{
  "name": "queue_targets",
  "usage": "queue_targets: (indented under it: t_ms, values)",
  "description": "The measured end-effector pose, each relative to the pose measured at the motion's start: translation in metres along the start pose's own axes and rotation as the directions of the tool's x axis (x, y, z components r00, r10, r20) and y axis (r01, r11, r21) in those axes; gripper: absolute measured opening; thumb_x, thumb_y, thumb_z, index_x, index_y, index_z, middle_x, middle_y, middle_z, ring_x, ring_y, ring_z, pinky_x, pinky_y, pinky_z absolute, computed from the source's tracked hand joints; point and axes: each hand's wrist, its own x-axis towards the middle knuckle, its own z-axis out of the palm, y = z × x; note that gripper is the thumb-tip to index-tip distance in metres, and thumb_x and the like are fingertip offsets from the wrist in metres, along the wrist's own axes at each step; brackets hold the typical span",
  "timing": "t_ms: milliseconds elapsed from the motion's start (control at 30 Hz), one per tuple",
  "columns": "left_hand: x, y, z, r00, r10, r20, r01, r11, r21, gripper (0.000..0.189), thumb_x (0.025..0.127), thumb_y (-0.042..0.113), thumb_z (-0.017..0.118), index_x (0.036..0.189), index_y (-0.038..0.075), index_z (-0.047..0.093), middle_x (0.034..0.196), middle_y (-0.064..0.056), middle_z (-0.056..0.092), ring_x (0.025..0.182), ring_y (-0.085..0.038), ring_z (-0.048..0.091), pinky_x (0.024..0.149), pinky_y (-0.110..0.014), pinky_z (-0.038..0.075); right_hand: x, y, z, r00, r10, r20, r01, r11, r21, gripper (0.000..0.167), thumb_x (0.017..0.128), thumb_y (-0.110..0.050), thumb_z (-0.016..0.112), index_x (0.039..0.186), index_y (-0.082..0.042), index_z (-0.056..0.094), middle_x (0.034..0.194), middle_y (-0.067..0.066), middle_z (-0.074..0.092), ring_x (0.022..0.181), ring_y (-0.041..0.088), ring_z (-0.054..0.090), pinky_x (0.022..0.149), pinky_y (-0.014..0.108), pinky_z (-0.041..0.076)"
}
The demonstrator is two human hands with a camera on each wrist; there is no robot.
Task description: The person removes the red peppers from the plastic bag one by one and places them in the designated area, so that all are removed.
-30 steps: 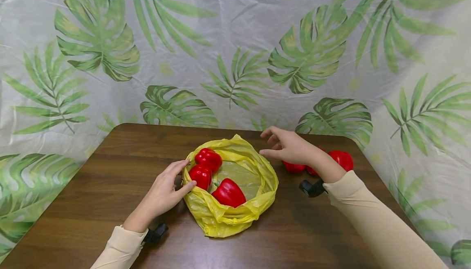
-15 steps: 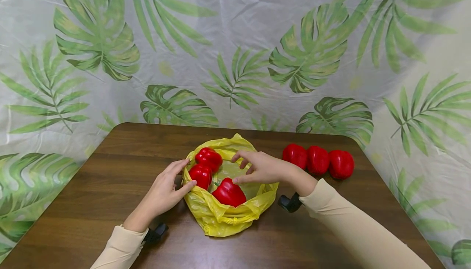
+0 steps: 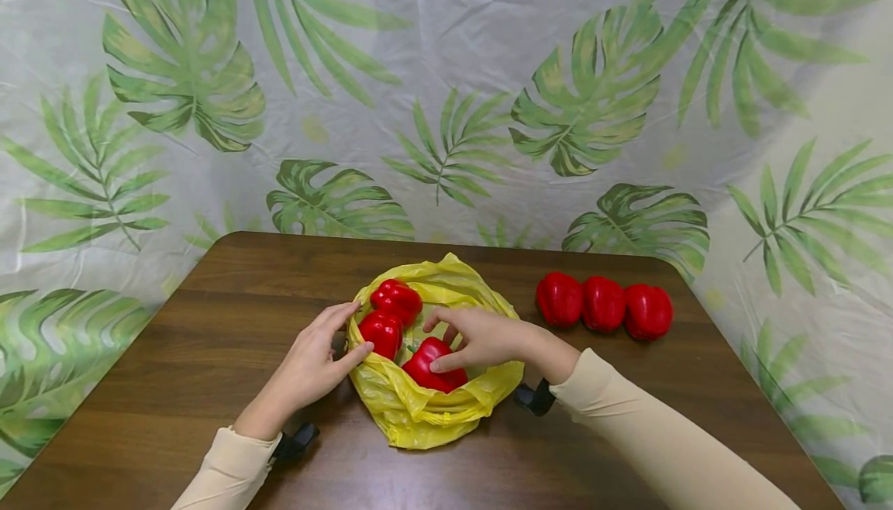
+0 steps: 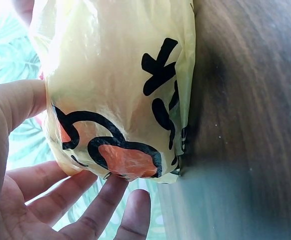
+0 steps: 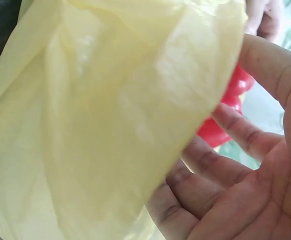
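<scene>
A yellow plastic bag [image 3: 429, 413] stands on the table with its mouth rolled wide. Inside lie three red bell peppers: one at the back left [image 3: 395, 302], another at the left [image 3: 380, 332], and a third with a green stem [image 3: 427, 363] near the front. My left hand [image 3: 315, 356] rests against the bag's left side, fingers spread, thumb at the rim. My right hand [image 3: 481, 339] reaches over the right rim into the mouth, its thumb over the front pepper and its fingers loosely bent. The bag's side hides part of those fingers in the right wrist view.
Three more red bell peppers, a left one [image 3: 559, 299], a middle one [image 3: 603, 304] and a right one [image 3: 648, 311], sit in a row at the table's back right. Behind the wooden table [image 3: 230, 324] hangs a leaf-patterned cloth [image 3: 446, 68].
My right hand has moved left and forward-down from beside the bag to inside its mouth, over the front pepper. The left hand and the bag have stayed in place.
</scene>
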Motion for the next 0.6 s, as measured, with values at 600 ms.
queue_targets:
  t_ms: [600]
  values:
    - [0.001,-0.001,0.002,1.000,0.011,-0.005,-0.011,1.000,0.000,0.068,0.097,0.025,0.081,0.153,-0.003,0.055,0.153,-0.020,0.059,0.140,-0.042,0.060,0.113,-0.059,0.051,0.013,-0.002,-0.001,0.998,0.054,0.037,-0.052,0.997,-0.054,0.049,0.098,-0.039,0.079,0.136,-0.016,0.060,0.119,0.008,0.075,0.108,0.021,0.069,0.095,0.038,0.059]
